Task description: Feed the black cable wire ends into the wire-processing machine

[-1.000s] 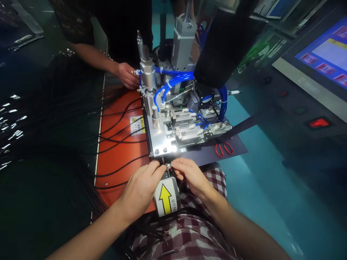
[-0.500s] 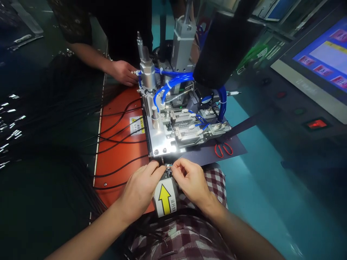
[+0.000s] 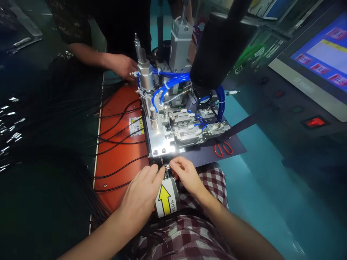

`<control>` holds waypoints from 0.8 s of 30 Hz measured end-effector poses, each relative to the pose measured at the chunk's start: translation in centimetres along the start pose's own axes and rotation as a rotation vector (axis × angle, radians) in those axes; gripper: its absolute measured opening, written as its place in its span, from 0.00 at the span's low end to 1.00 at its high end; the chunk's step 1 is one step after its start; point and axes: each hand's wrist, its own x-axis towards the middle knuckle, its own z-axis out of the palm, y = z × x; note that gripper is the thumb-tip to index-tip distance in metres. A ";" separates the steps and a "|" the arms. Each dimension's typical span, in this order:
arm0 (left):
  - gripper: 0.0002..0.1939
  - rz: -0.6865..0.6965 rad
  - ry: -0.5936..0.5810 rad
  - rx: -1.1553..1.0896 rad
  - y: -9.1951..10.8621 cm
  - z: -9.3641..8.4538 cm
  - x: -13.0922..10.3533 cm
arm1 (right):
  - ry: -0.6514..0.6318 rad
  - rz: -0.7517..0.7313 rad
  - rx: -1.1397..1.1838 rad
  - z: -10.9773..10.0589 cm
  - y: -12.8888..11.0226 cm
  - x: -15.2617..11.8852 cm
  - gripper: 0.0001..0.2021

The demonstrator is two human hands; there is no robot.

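Observation:
At the near edge of a silver machine (image 3: 159,139) with blue air hoses, my left hand (image 3: 143,187) has its fingers closed together, fingertips at a small slot in the track. Facing it from the right, my right hand (image 3: 187,175) pinches at a tiny metallic piece by the same slot; the piece is too small to name. Just below the fingertips lies a white label with a yellow arrow (image 3: 165,200). Several black cables (image 3: 121,165) run over the orange plate (image 3: 114,151) to the machine's left side.
Red-handled scissors (image 3: 223,148) lie on the dark sheet right of my hands. Another person's hand (image 3: 123,66) touches the machine's far left corner. A black cylinder (image 3: 213,50) hangs overhead; a control screen (image 3: 322,54) stands at the right.
My right hand has shifted slightly left and up, its fingers closer together. My left hand has moved a little left and lower. The other person's hand has moved up slightly.

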 end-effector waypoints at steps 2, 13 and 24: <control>0.30 0.009 0.024 -0.025 -0.3 0.4 0.0 | -0.009 0.006 0.029 0.2 0.0 0.0 0.14; 0.18 0.031 0.125 -0.198 -0.9 0.8 -0.1 | -0.059 0.071 0.088 0.0 -0.1 0.0 0.16; 0.18 0.022 0.169 -0.190 -1.1 1.1 0.4 | -0.058 0.077 0.159 0.0 0.2 -0.1 0.16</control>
